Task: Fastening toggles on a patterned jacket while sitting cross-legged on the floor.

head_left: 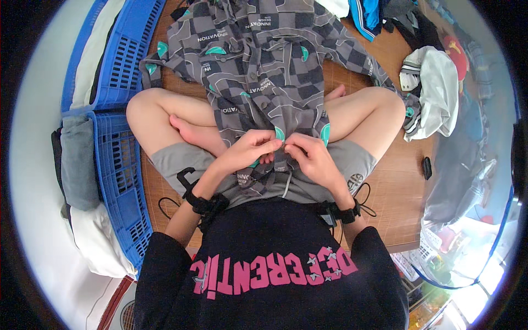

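A grey-and-black checked button-up shirt (297, 82) with teal patches is spread out in front of me, its lower end over my lap and its sleeves out to both sides. At the lower part of its front opening, my left hand (250, 151) pinches the cloth between thumb and fingers. Close beside it, my right hand (314, 159) is closed on the same front edge, fingertips nearly touching the left ones. A button (263, 105) shows farther up the front. Whatever small part lies between my fingertips is hidden.
Blue plastic baskets (118, 181) holding folded cloth stand along the left. A white garment with striped trim (437, 88) lies at the right, near a small black object (427, 168) on the brown wooden surface (393, 206). Clear plastic sheeting (467, 170) hangs at the far right.
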The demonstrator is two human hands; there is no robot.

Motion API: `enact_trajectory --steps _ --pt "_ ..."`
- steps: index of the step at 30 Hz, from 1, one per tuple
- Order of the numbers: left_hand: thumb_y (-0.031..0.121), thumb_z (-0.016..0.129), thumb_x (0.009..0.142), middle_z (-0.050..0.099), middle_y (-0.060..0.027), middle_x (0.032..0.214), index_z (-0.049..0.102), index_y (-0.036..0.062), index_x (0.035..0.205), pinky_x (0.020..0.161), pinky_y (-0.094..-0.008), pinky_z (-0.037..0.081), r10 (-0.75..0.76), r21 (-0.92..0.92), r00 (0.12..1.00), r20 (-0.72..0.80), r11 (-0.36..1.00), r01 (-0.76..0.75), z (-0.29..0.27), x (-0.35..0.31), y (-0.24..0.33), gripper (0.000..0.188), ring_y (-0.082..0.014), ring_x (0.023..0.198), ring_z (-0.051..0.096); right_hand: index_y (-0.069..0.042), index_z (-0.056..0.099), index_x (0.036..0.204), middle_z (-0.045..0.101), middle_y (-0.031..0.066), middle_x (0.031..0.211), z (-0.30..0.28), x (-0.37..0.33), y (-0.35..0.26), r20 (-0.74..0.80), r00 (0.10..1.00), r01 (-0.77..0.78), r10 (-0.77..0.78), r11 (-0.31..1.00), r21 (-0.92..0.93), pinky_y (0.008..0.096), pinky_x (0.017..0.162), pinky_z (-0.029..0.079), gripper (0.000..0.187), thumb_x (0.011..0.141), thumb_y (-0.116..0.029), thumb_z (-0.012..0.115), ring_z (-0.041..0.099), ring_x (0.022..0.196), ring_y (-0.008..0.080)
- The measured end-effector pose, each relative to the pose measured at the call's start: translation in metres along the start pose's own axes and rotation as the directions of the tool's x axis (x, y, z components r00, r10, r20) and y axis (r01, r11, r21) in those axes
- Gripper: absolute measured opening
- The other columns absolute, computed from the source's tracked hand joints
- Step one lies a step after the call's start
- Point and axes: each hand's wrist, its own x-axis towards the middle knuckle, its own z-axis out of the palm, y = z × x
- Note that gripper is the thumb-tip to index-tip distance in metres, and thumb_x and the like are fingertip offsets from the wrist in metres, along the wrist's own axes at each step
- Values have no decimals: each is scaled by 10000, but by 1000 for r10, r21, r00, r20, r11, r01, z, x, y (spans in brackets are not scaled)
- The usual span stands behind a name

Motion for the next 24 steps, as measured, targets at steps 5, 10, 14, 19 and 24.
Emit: enact_trajectory --steps 5,10,14,19,24 --pt "280 543 1005 542 37 690 566 53 811 579 -220 415 114 -23 982 -153 993 -119 2 1 11 300 -48 632 519 -41 625 915 632 148 834 -8 -5 -35 -284 959 -76 -12 952 -296 426 695 499 86 914 -114 580 624 792 376" --pt "258 555 993 448 93 683 574 104 800 576 -194 333 69 -206 864 -499 959 -195 -7 4 35 248 -7 617 421 -39 637 916 663 174 855 -28 -24 -22 -377 910 -311 173 885 -347 450 688 502 151 913 -183 591 640 802 388" --pt "273 559 985 414 104 700 577 128 817 556 -198 282 103 -219 848 -519 944 -248 -20 14 42 223 -14 625 372 -23 622 1005 660 222 898 -29 -29 -17 -390 865 -440 315 851 -288 448 724 503 215 921 -220 614 641 842 410" --pt "287 559 982 477 114 716 602 124 847 578 -183 319 173 -274 835 -522 893 -356 -32 28 56 216 5 652 427 27 215 1423 531 265 1266 -14 -18 -7 -285 955 -111 81 989 -93 409 969 457 810 825 -92 748 574 1151 353" --pt "271 543 994 479 126 715 616 123 849 566 -188 304 165 -216 797 -581 913 -347 -25 30 63 219 12 641 412 15 145 1457 480 228 1337 5 -1 -9 -420 906 -23 57 996 85 414 1046 404 871 817 -32 733 520 1219 314"
